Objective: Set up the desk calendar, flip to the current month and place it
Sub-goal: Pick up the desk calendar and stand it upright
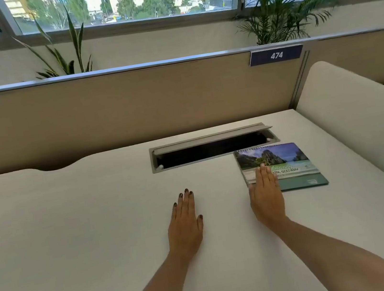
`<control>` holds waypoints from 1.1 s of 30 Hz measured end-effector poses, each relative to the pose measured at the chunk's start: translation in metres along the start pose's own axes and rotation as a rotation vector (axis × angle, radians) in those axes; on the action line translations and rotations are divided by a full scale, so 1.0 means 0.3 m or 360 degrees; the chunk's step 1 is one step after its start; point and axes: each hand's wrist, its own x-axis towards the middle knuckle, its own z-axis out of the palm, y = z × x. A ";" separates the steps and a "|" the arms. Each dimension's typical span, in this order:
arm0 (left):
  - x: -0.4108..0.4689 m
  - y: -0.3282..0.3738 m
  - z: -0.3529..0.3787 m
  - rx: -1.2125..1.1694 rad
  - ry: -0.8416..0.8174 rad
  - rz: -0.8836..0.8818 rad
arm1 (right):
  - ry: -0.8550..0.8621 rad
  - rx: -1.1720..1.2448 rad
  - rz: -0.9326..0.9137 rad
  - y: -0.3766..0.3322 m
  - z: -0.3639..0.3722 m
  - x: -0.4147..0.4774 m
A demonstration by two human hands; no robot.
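Initially, the desk calendar [287,165] was seen lying flat and folded on the desk [73,227], just right of the cable hatch [208,146], its spiral edge turned away and its long axis running left to right. The right hand [267,198], flat and empty, overlapped its near-left corner; the left hand [186,224], flat and empty, lay well apart. "SCENERY" was legible on the cover, and "474" on the partition plate [276,55].
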 end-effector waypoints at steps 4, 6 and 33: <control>-0.020 -0.020 0.033 -0.0138 -0.0055 -0.0082 | -0.0050 0.0104 0.0323 0.006 -0.008 0.004; -0.017 -0.022 0.048 -0.0099 -0.0013 -0.0063 | -0.0067 0.0134 0.0396 -0.011 -0.008 -0.005; 0.020 0.031 -0.056 -0.1145 -0.0212 -0.0737 | 0.0072 0.0737 0.1017 -0.143 -0.153 -0.013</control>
